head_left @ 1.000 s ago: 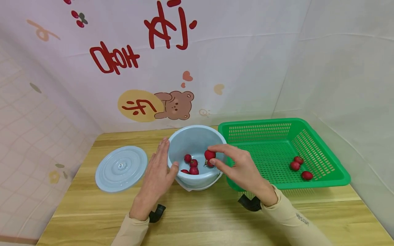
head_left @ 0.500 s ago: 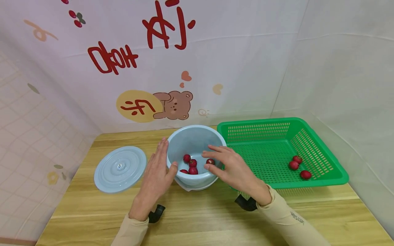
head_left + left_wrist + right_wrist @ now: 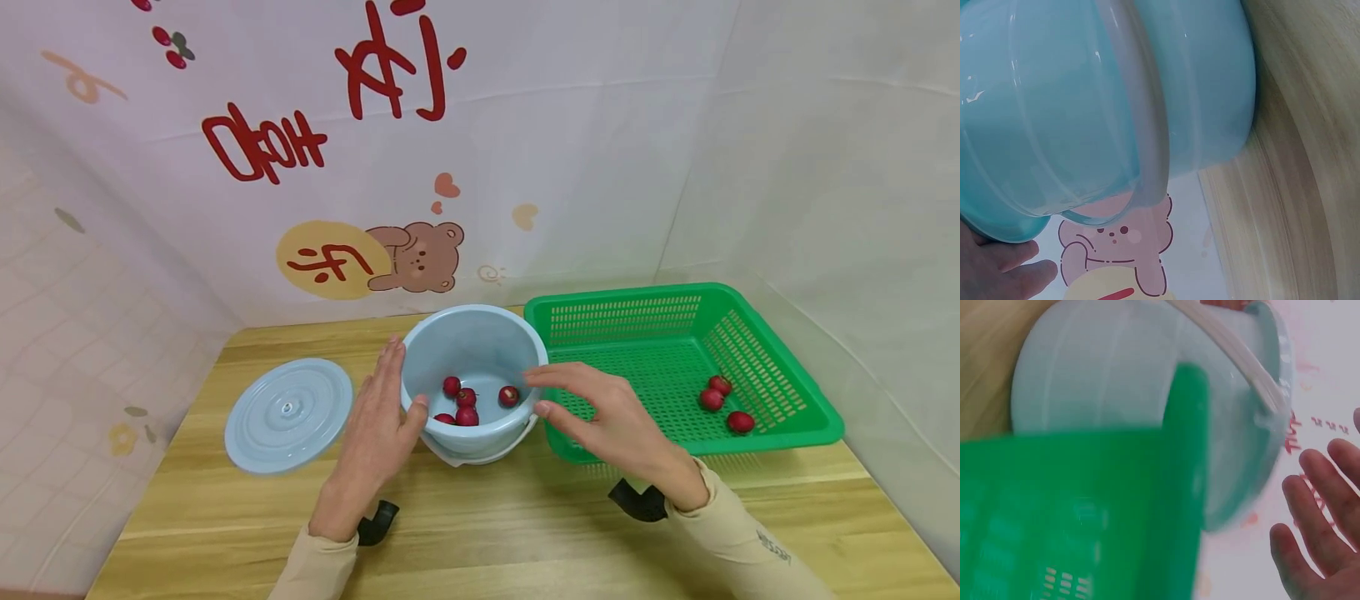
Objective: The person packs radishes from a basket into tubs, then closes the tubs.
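Observation:
A light blue bucket (image 3: 480, 325) stands at the middle of the table, with several small red radishes (image 3: 467, 415) on its floor. Along its left rim rests my left hand (image 3: 375, 429), fingers straight; in the left wrist view its fingers (image 3: 1016, 275) lie against the rim. My right hand (image 3: 611, 412) hangs beside the right rim, over the near left corner of the green basket (image 3: 622, 292). Its thumb and fingers are spread with nothing between them, and the right wrist view shows the fingers (image 3: 1313, 512) loosely extended. Three more radishes (image 3: 741, 422) lie at the basket's right end.
A round blue lid (image 3: 288, 415) lies flat on the wooden table (image 3: 480, 533) at left. The bucket's pale handle (image 3: 1141, 94) hangs down its side. A printed white wall covering (image 3: 600, 167) rises directly behind the bucket and basket.
My right hand has let go of a radish, which now lies on the bucket's right floor, and has drawn back right out of the bucket. My left hand has stayed at the rim.

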Available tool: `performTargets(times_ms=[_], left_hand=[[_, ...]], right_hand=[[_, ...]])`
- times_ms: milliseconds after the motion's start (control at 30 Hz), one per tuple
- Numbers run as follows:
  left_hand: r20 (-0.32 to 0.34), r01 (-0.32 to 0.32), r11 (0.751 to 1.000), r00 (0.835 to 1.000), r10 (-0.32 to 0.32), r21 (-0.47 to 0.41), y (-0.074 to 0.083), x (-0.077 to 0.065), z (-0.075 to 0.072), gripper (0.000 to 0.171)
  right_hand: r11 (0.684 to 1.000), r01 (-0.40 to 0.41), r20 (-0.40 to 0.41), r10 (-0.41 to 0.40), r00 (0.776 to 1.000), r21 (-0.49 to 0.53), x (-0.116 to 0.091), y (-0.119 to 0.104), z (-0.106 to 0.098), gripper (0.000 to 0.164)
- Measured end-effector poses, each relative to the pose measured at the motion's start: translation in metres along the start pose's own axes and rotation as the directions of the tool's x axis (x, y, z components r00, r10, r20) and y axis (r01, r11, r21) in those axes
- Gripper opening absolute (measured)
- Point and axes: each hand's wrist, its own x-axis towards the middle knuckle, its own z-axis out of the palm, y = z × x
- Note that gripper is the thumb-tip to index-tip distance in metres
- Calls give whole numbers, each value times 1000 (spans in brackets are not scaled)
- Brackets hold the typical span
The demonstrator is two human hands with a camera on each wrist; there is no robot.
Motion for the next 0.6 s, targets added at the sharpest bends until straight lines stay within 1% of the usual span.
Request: performTargets(times_ms=[167, 333, 500, 533, 600], left_hand=[[-5, -1, 1000, 1000, 1, -3, 0, -1, -1, 75], [-22, -15, 1000, 1000, 15, 0, 0, -1, 0, 75], [-22, -19, 1000, 1000, 18, -3, -1, 0, 0, 75], [-22, -19, 1000, 1000, 19, -3, -1, 0, 0, 75], [-19, -17, 1000, 1000, 17, -4, -1, 0, 0, 75]], right_hand=[[1000, 17, -37, -17, 999, -1, -12, 5, -28, 44], [998, -45, -22, 44, 999, -42, -27, 13, -63, 50], [984, -136, 2, 137, 991, -115, -42, 21, -99, 50], [979, -168, 10, 170, 985, -119, -44, 23, -105, 48], [963, -260, 36, 263, 964, -77, -49, 27, -117, 43]])
